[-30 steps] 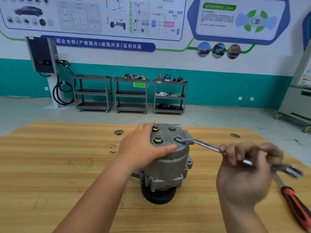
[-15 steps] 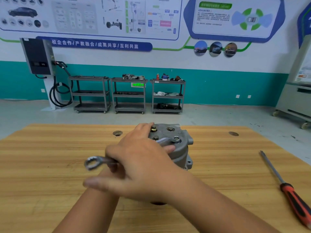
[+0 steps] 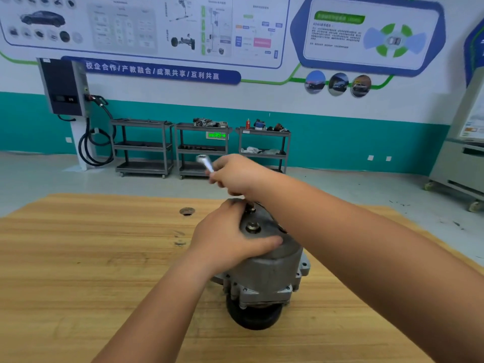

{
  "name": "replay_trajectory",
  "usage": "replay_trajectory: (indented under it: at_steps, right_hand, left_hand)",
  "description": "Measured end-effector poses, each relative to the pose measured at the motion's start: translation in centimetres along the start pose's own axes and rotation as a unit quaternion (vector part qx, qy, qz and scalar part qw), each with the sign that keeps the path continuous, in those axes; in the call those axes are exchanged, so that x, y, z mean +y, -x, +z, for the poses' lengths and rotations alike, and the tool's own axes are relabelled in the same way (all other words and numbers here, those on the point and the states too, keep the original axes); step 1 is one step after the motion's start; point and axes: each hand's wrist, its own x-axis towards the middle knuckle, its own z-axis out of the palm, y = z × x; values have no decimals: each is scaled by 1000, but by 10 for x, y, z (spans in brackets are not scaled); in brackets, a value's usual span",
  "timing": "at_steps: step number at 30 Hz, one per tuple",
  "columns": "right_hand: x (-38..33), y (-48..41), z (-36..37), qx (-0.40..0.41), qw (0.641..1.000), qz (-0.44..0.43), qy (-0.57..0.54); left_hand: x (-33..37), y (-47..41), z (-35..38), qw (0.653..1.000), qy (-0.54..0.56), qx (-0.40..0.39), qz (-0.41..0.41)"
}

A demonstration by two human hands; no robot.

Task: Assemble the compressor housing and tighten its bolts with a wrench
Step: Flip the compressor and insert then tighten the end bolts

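Fingers of my left hand [image 3: 228, 238] are wrapping the compressor housing [image 3: 272, 271] on the bench [image 3: 78, 271]; just beyond them, my right hand [image 3: 237, 176] is clenching the wrench [image 3: 205, 161].

One view only: head-worn wide-angle, facing forward and down over bench [image 3: 78, 271]. Near, frame centre: left hand [image 3: 227, 239], right hand [image 3: 241, 176] with wrench [image 3: 205, 162], compressor housing [image 3: 272, 265]. Far, upper half: wall [image 3: 262, 100], shelf carts [image 3: 142, 148].

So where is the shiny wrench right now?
In the head view, the wrench is gripped in the right hand, above the far side of the compressor housing, its ring end sticking out to the left.
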Motion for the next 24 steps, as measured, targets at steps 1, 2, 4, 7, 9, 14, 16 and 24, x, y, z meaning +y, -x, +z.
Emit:
replay_trajectory:
  at_steps: [1, 2, 4, 7, 9, 14, 16, 24]
  right_hand:
    - [8, -6, -7, 29, 997, 40, -61]
    - [16, -9, -15, 51, 984, 79, -151]
    - [36, -12, -28, 95, 924, 139, -343]
    - [67, -7, -37, 155, 822, 162, -523]
    - [81, -5, -39, 185, 770, 143, -594]
    - [100, 8, -49, 240, 725, 69, -642]
    - [108, 18, -51, 265, 710, 40, -651]
    - [137, 96, -33, 459, 615, -141, -625]
  left_hand:
    - [1, 0, 0, 1000, 13, -7, 7]
    - [2, 0, 0, 1000, 7, -12, 13]
    - [4, 0, 0, 1000, 3, -19, 12]
    - [1, -2, 2, 1000, 2, -12, 7]
    - [3, -2, 2, 1000, 0, -15, 8]
    - [1, -3, 3, 1000, -2, -11, 13]
    - [-2, -2, 2, 1000, 2, -11, 13]
    - [3, -1, 5, 1000, -19, -3, 8]
